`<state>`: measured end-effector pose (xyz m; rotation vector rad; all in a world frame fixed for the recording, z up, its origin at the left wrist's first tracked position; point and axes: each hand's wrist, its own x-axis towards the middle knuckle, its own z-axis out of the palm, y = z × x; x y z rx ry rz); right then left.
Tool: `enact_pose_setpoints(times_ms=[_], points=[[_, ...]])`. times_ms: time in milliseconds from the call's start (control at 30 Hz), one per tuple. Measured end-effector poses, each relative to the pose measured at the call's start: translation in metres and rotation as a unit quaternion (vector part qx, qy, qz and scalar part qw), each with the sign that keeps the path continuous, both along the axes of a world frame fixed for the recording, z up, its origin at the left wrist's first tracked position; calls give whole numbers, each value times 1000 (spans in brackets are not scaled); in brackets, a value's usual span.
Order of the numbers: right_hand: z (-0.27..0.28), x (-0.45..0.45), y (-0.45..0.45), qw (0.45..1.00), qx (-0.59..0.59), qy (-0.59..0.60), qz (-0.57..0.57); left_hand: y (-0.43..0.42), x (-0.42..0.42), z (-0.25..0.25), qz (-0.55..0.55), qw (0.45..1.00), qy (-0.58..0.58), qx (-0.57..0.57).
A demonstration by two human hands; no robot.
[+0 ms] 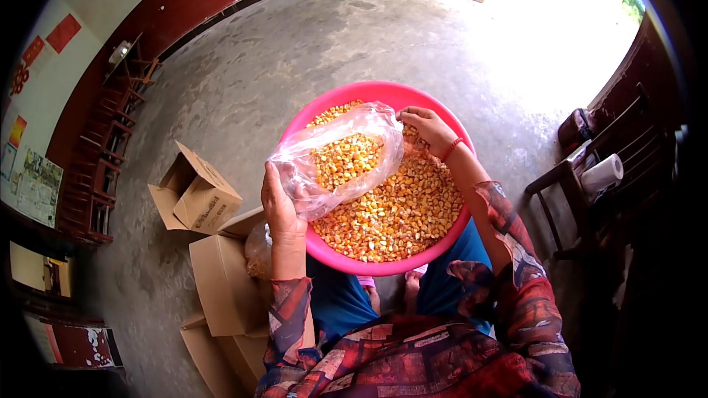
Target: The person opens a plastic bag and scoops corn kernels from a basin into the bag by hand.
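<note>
A pink basin (376, 268) full of loose corn kernels (413, 214) rests at my lap. Over its left part lies a clear plastic bag (372, 119), with more kernels showing inside or through it. My left hand (280, 203) grips the bag's left end, thumb up along the plastic. At the bag's right edge, above the kernels, my right hand (428, 129) pinches the plastic with bent fingers. A red band circles the right wrist.
Open cardboard boxes (214, 203) stand on the concrete floor (243, 81) to the left, with a filled plastic bag (258, 250) beside them. Wooden chairs (110, 140) line the left wall. At right, a chair (575, 184) holds a paper roll (602, 173).
</note>
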<state>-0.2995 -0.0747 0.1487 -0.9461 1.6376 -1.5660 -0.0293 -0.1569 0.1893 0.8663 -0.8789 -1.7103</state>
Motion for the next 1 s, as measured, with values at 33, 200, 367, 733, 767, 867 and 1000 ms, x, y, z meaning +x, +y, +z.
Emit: enact_pose_setpoints(times_ms=[33, 200, 367, 733, 767, 867, 1000], points=[[21, 8, 8, 994, 48, -96, -8, 0, 0, 1, 1, 1000, 0, 6], [16, 6, 9, 977, 64, -198, 52, 3, -2, 5, 5, 1000, 4, -1], [31, 3, 16, 950, -58, -307, 29, -3, 0, -6, -18, 998, 32, -53], [97, 108, -18, 925, 109, -104, 349, -1, -2, -4, -41, 993, 69, -83], [84, 113, -31, 938, 111, -67, 320, -1, -1, -5, -43, 994, 74, -71], [65, 112, -63, 956, 101, -59, 268, -4, -2, -10, -30, 994, 65, -88], [71, 104, -95, 962, 42, 219, 156, 1, -2, -1, -39, 992, 73, -92]])
